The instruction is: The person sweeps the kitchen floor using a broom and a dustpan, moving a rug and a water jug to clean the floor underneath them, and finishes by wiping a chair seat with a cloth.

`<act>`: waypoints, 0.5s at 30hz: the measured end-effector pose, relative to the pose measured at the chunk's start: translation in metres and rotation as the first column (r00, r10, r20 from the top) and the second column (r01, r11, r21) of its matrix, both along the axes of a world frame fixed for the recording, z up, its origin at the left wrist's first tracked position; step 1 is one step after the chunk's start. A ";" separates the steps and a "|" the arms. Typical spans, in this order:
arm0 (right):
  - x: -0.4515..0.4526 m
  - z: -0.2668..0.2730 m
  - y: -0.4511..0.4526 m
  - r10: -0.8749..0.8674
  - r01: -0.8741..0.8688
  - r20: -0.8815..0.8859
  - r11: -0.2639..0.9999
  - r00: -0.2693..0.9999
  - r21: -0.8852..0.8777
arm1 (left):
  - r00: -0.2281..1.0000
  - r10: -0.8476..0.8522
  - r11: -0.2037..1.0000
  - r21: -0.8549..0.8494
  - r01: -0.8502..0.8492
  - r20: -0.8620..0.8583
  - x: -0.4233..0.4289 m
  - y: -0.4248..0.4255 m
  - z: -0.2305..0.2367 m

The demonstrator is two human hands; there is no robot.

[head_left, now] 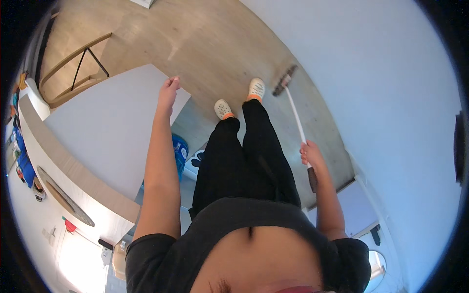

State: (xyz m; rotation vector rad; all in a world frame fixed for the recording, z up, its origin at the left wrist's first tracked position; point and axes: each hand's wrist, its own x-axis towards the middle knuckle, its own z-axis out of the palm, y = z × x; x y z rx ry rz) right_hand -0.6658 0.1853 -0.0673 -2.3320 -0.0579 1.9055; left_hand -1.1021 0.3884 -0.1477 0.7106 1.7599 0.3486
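My right hand (312,155) grips the white handle of a long-handled floor broom (295,111), just above its dark grey end grip. The broom's dark head (284,80) rests at the floor, close to the wall on the right, and looks a little blurred. My left hand (169,89) is raised in front of a grey-white panel (110,121), with curled fingers and nothing visible in them. Both my feet, in white clogs (257,88) with orange straps, stand on the wood-look floor (205,47) to the left of the broom head.
A wooden-framed chair (69,66) stands beyond the panel at the left. Near my left leg are a blue water jug (180,152) and a white item with dark shapes (196,159), partly hidden. A white wall (384,84) runs along the right side.
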 end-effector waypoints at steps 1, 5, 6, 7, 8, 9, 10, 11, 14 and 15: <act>0.017 -0.010 -0.007 0.023 -0.022 0.012 0.999 1.000 -0.042 | 1.000 0.018 1.000 0.005 -0.018 -0.020 0.001 0.000 0.007; 0.167 -0.133 -0.074 0.119 -0.119 -0.003 0.993 0.993 0.000 | 0.995 0.096 0.995 0.026 -0.097 0.038 0.052 0.005 0.015; 0.194 -0.157 -0.070 0.774 -0.776 0.055 0.630 0.631 0.031 | 0.988 0.120 0.992 0.033 -0.123 0.094 0.075 0.008 0.008; 0.241 -0.164 -0.067 0.968 -0.994 0.240 -0.057 -0.079 -0.096 | 0.977 0.102 0.994 0.016 -0.107 0.190 0.111 0.013 -0.006; 0.244 -0.176 -0.057 0.967 -0.999 0.254 0.040 0.037 -0.008 | 0.979 0.078 0.997 -0.003 -0.079 0.188 0.120 0.011 -0.010; 0.233 -0.182 -0.038 0.954 -0.988 0.262 0.126 0.145 0.088 | 0.981 0.065 0.998 -0.017 -0.063 0.181 0.123 0.010 -0.012; 0.194 -0.185 -0.016 0.908 -0.925 0.181 0.361 0.377 0.115 | 0.988 0.079 0.997 -0.035 -0.075 0.135 0.116 0.005 -0.010; 0.130 -0.178 0.019 0.708 -0.709 0.040 0.701 0.705 0.078 | 0.992 0.108 0.994 -0.042 -0.106 0.066 0.094 -0.001 -0.003; 0.048 -0.123 0.111 0.364 -0.364 -0.039 0.931 0.931 0.010 | 0.982 0.182 0.983 -0.045 -0.179 0.053 0.091 -0.009 -0.001; 0.046 -0.112 0.131 0.378 -0.376 -0.055 0.925 0.924 0.049 | 0.978 0.192 0.981 -0.043 -0.189 0.081 0.102 -0.006 -0.004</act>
